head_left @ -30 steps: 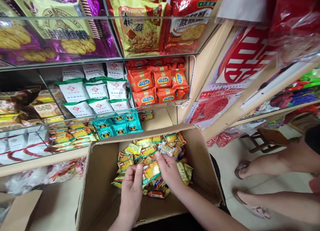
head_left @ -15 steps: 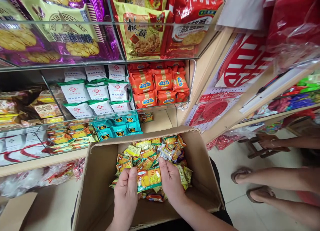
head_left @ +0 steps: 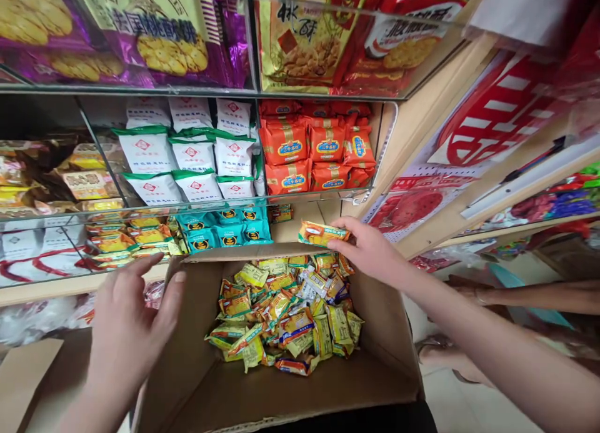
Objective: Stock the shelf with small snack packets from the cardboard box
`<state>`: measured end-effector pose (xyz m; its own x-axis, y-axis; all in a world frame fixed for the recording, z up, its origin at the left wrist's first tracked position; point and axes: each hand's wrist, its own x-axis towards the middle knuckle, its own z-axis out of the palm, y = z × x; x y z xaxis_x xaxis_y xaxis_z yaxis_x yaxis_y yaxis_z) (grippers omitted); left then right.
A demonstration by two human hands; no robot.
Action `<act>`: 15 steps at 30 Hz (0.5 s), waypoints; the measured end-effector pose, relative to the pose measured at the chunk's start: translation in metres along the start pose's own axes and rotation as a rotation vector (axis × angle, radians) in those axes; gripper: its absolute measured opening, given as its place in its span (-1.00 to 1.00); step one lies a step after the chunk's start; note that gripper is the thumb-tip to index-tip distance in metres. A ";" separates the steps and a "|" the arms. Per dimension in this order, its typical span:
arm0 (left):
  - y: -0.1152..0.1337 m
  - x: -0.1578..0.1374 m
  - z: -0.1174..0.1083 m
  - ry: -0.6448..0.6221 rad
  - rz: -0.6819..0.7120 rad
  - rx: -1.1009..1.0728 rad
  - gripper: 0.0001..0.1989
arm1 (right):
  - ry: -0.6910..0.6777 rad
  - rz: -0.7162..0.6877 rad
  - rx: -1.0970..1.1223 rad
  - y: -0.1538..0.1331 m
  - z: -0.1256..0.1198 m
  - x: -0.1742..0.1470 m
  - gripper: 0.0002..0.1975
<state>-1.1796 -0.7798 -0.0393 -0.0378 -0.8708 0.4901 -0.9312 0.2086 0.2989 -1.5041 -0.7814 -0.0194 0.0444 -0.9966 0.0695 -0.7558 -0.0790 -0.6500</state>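
My right hand [head_left: 363, 248] pinches the right end of a small yellow and orange biscuit packet [head_left: 321, 234], held just above the far rim of a cardboard box [head_left: 319, 402]. Behind that packet lies a bare part of the bottom shelf [head_left: 300, 223]. Inside the box is a loose heap of small biscuit packets [head_left: 295, 327], mostly yellow, with some orange, white and purple ones. Over the box's left rim hangs my left hand [head_left: 135, 320], thumb and fingers apart, holding nothing.
Teal packets [head_left: 225, 230] are stacked on the bottom shelf left of the bare part. Above sit red packets [head_left: 319, 149] and white-and-green packets [head_left: 187, 155] behind clear dividers. Another person's arm [head_left: 529, 295] and legs are at the right. A cardboard flap [head_left: 28, 377] lies lower left.
My left hand has let go of the biscuit packet and moved left, opening. My right hand has carried the packet up and away toward the shelf. The view has shifted slightly.
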 end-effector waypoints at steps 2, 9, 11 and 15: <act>-0.018 0.003 0.011 -0.133 -0.061 0.005 -0.46 | -0.136 0.025 -0.183 0.011 0.004 0.027 -0.79; -0.025 -0.013 0.045 -0.221 -0.188 0.008 -0.31 | -0.395 0.147 -0.432 0.046 0.075 0.122 -0.82; -0.023 -0.014 0.044 -0.229 -0.193 0.014 -0.35 | -0.422 0.157 -0.457 0.051 0.099 0.142 -0.85; -0.024 -0.015 0.040 -0.231 -0.221 0.011 -0.38 | -0.376 0.149 -0.455 0.050 0.138 0.168 -0.83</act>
<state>-1.1716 -0.7897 -0.0864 0.0858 -0.9729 0.2148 -0.9299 -0.0008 0.3679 -1.4444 -0.9557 -0.1448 0.0817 -0.9428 -0.3232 -0.9713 -0.0026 -0.2380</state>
